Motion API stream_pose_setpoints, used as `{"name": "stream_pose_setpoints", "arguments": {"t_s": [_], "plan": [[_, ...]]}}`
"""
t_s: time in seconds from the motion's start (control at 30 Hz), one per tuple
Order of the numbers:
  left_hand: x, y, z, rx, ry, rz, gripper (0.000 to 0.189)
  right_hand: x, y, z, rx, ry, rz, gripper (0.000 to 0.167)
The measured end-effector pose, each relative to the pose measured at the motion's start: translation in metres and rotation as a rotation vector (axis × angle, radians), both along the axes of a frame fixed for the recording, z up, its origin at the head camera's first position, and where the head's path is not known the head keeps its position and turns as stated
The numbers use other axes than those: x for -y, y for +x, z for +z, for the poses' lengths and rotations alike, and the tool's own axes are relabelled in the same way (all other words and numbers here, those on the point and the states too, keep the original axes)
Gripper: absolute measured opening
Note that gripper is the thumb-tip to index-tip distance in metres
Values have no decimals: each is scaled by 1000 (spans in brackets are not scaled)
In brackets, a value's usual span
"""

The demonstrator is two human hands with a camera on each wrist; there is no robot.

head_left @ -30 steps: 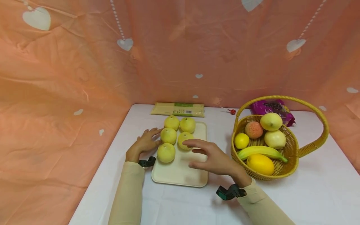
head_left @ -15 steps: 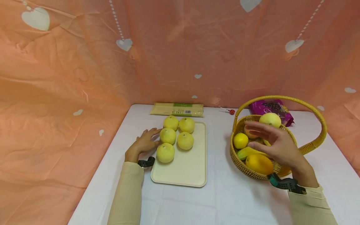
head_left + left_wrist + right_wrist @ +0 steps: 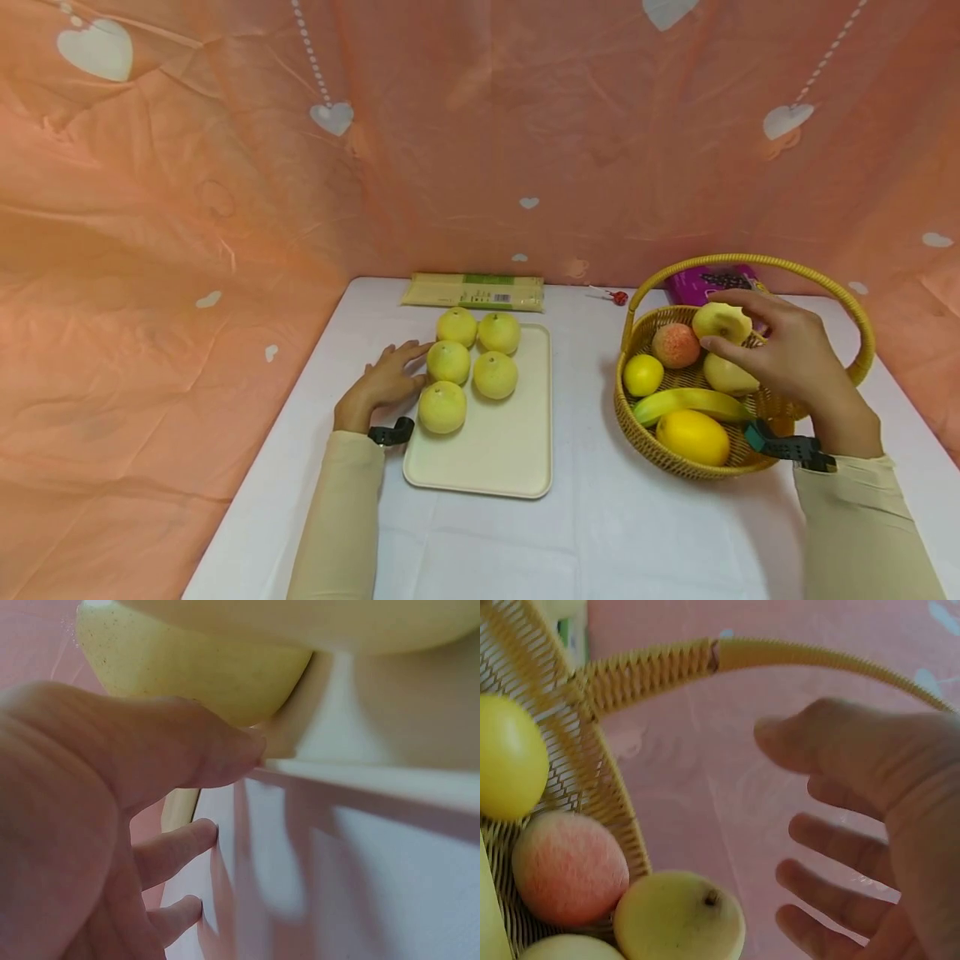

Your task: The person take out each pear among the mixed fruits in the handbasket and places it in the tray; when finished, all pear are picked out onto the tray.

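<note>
My left hand (image 3: 386, 383) rests at the left rim of the cream tray (image 3: 487, 458), thumb on its edge, fingers spread on the cloth. Several round pale-yellow fruits (image 3: 443, 407), like Asian pears, sit on the tray; one (image 3: 187, 660) is right behind the thumb. My right hand (image 3: 795, 350) hovers over the wicker basket (image 3: 637, 429), fingers loosely bent around a pale-yellow fruit (image 3: 716, 321) on top. The right wrist view shows a gap between the fingers (image 3: 832, 889) and that fruit (image 3: 679, 915). Also in the basket are a peach (image 3: 677, 345), a lemon (image 3: 643, 375), a banana (image 3: 693, 404) and a mango-like yellow fruit (image 3: 693, 437).
A flat beige-and-green packet (image 3: 472, 292) lies behind the tray. A red lollipop (image 3: 618, 297) lies left of the basket handle (image 3: 742, 260), which arches over the fruit. Behind the basket is a purple bag (image 3: 697, 283). A pink curtain (image 3: 480, 150) backs the white table (image 3: 480, 550).
My right hand has moved right, from above the tray to the basket's far fruit, passing over the peach and banana. The left hand and the tray's fruits have stayed put.
</note>
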State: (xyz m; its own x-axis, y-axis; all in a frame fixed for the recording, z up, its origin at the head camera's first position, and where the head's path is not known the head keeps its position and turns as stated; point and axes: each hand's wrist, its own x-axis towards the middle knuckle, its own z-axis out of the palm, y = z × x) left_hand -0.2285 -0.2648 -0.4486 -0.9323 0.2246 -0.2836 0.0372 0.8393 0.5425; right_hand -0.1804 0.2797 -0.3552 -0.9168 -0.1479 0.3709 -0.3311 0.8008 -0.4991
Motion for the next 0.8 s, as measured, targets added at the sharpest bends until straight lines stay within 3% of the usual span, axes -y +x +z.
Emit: {"name": "stream_pose_setpoints", "arguments": {"t_s": [0.2, 0.4, 0.6, 0.8], "plan": [[-2, -2, 1, 12, 8, 7, 69, -6, -14, -4, 129, 89, -18, 68], [-1, -3, 1, 9, 10, 11, 68, -11, -28, -15, 182, 104, -21, 73], [0, -3, 1, 18, 19, 17, 67, -14, -36, -28, 158, 136, 3, 81], [-1, -3, -2, 11, 24, 14, 67, -12, -37, -34, 104, 140, -4, 76]]}}
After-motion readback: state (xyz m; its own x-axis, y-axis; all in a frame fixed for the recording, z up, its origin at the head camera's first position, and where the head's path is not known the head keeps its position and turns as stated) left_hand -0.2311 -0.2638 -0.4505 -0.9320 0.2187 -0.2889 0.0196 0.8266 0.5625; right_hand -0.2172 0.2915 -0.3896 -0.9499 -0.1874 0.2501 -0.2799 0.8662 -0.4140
